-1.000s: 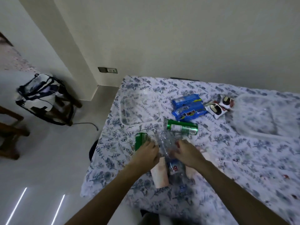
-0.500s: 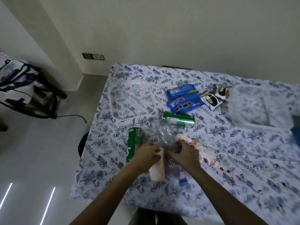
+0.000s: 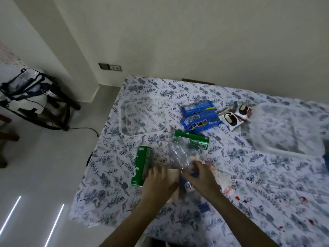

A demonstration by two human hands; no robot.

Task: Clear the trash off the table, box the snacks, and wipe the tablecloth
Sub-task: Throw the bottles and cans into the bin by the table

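A paper cup is gripped by the left hand and a crushed plastic bottle by the right hand, near two green cans on the desk

Setting: a room in a home. Evidence: table under a blue floral tablecloth pushed against a plain painted wall, centre to right of frame; wall socket low at upper centre-left; wooden chair carrying a clear-panelled bag at left; pale tiled floor at lower left.
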